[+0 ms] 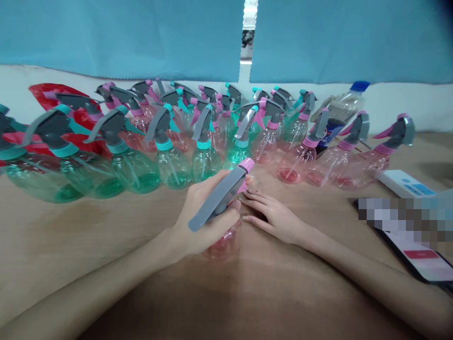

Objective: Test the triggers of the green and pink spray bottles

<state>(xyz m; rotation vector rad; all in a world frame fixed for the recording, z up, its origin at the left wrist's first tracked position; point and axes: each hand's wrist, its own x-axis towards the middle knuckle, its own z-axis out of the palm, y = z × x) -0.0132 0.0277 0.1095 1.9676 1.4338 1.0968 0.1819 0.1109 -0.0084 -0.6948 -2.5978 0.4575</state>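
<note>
A pink spray bottle (222, 246) with a grey and pink trigger head stands on the wooden table (170, 297) in front of me. My left hand (201, 212) is wrapped round its neck, just beneath the grey lever. Part of the bottle is hidden behind that hand. Just right of the bottle, my right hand (279, 217) lies low over the table with its fingers stretched out toward the bottle. Nothing shows in it. Whether its fingertips touch the bottle, I cannot tell.
Green spray bottles (136, 172) stand at the left and pink spray bottles (329, 165) at the right, with several more behind. A clear plastic bottle with a blue cap (345, 106) leans at the back. A phone (406, 241) and a white box (405, 183) lie right; red plastic (76, 141) is left.
</note>
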